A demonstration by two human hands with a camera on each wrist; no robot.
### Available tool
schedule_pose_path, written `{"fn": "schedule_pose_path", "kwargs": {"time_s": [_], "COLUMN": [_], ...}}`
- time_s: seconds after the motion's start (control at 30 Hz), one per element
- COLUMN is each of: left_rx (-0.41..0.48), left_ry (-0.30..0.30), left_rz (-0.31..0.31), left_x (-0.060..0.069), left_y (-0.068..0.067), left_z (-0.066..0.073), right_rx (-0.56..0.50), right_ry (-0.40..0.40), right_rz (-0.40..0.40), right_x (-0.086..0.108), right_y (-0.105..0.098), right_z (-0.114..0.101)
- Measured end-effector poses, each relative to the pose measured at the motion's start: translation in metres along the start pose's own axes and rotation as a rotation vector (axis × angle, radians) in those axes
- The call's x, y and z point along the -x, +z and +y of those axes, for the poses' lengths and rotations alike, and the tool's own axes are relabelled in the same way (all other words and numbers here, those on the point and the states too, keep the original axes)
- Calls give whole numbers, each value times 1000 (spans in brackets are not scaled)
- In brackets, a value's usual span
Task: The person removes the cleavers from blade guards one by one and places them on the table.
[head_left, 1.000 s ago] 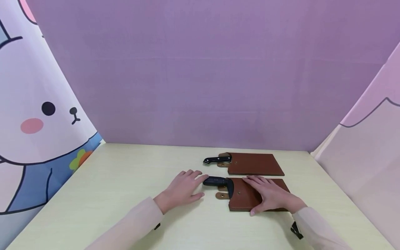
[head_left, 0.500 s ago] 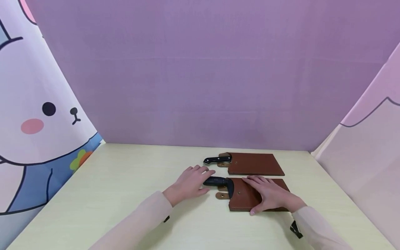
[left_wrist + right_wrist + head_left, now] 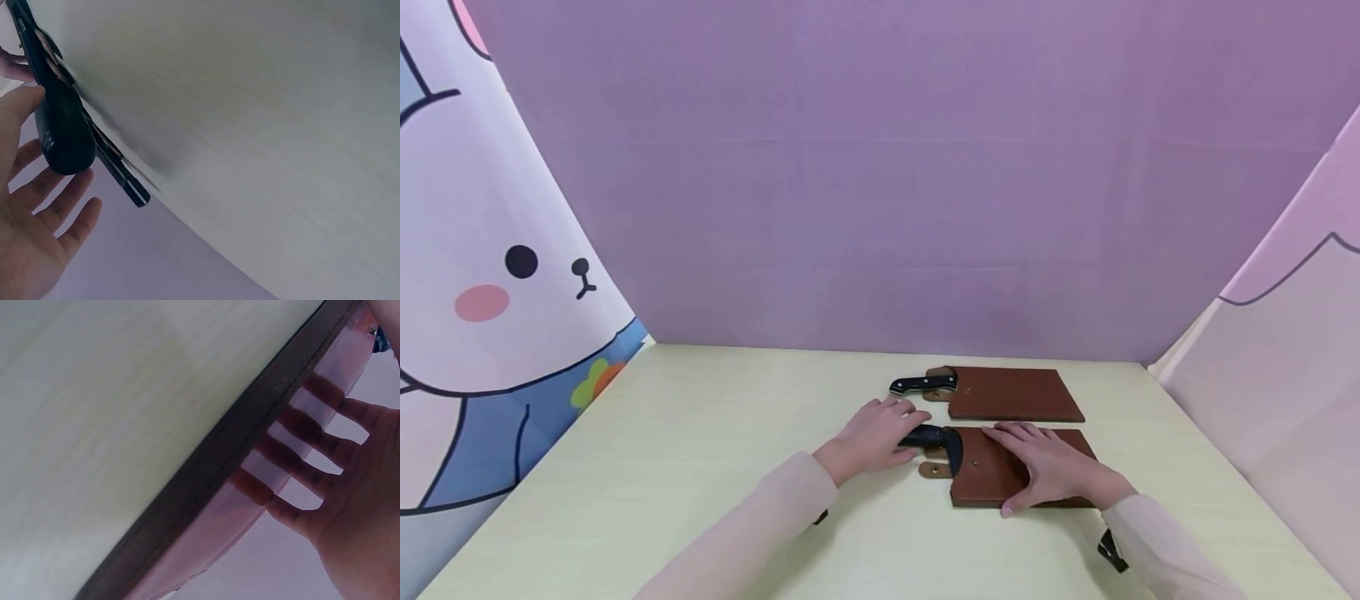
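In the head view, a knife with a thick black handle (image 3: pixel 925 436) sits in a flat brown leather sheath (image 3: pixel 992 475); its blade is hidden. My left hand (image 3: pixel 874 437) is at the handle's end. The left wrist view shows the thumb along one side of the black handle (image 3: pixel 67 134), with the other fingers spread loosely on the far side. My right hand (image 3: pixel 1048 467) rests on the sheath, fingers extended over its top. The right wrist view has those fingers (image 3: pixel 287 456) lying straight across the brown sheath.
Behind lies a second knife with a riveted black handle (image 3: pixel 922 383), in a similar brown sheath (image 3: pixel 1015 393). Both lie on a pale table (image 3: pixel 737 400). A purple backdrop (image 3: pixel 880 183) rises at the rear, with a cartoon-printed cloth (image 3: pixel 512 350) on the left.
My left hand has moved right, from the tip of the handle to further over its end. The right hand and both sheaths have stayed in place.
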State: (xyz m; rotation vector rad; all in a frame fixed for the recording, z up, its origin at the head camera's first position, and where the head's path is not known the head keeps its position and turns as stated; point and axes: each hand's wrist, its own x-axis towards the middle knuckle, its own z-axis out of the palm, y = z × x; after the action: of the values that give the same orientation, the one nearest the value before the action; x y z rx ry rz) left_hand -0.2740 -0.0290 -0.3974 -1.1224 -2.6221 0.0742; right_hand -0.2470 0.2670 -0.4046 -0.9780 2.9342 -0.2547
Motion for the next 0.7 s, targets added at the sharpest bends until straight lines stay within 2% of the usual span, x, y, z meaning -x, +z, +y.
{"fn": "schedule_pose_path", "kwargs": {"time_s": [0.37,0.7], "left_rx": [-23,-33], "left_ry": [44,77], "left_rz": [-39,-40], "left_x": [-12,-22], "left_y": [5,10], "left_z": [8,4], "right_rx": [7,7], "right_ry": [7,2], "right_rz": [-2,7], "right_x": [0,0], "right_y": [0,0], "right_z": [1,-1]}}
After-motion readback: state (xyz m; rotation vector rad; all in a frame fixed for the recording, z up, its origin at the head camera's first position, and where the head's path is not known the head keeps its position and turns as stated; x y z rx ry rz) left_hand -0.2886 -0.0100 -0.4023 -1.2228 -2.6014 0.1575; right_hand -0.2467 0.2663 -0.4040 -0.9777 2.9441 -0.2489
